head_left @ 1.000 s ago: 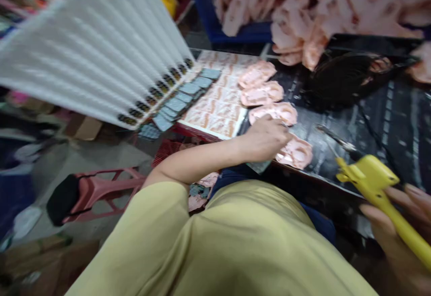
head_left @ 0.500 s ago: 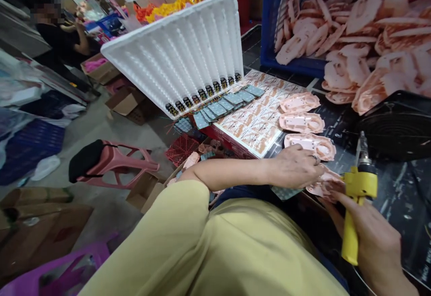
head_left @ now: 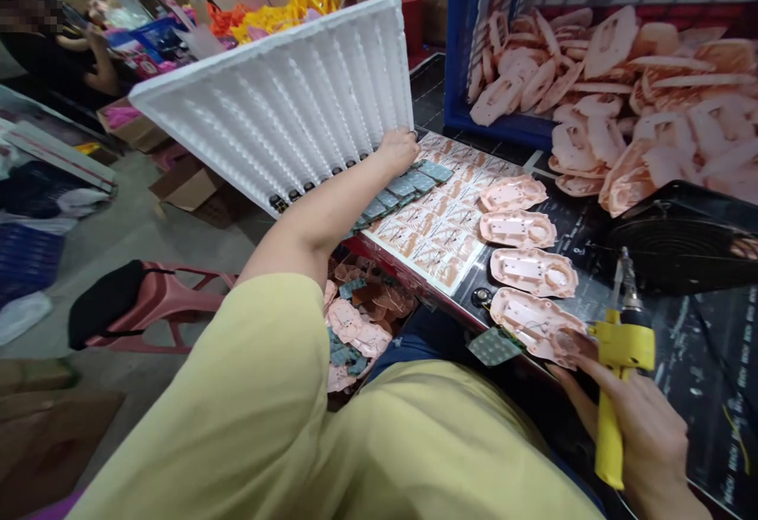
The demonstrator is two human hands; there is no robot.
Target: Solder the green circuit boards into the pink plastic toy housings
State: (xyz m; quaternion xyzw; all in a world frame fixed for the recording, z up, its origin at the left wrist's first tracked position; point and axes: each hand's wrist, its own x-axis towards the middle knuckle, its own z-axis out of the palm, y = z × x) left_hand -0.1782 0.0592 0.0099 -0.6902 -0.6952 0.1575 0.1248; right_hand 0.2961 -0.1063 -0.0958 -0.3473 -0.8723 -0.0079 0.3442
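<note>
My left hand (head_left: 400, 151) is stretched out to the foot of a white foam tray (head_left: 284, 102), over the row of small black round parts. Its fingers are curled down, and what they grip is hidden. Below it lie grey-green circuit boards (head_left: 408, 186). My right hand (head_left: 648, 417) is closed on a yellow hot glue gun (head_left: 611, 433), nozzle up, and its fingers also touch a pink plastic shell (head_left: 536, 323). Beside that shell are a circuit board (head_left: 495, 346) at the table edge and a small black round part (head_left: 482, 297).
Three more pink shells (head_left: 533, 270) lie in a line beyond. A blue crate (head_left: 459, 102) heaped with pink shells stands at the back right, a black fan-like object (head_left: 681, 236) before it. Beneath the table edge is a box of shells and boards. A person sits far left.
My left hand has left the near pink shell and reached forward-left to the foam tray. The black round part beside the shell is now uncovered. My right hand still holds the glue gun.
</note>
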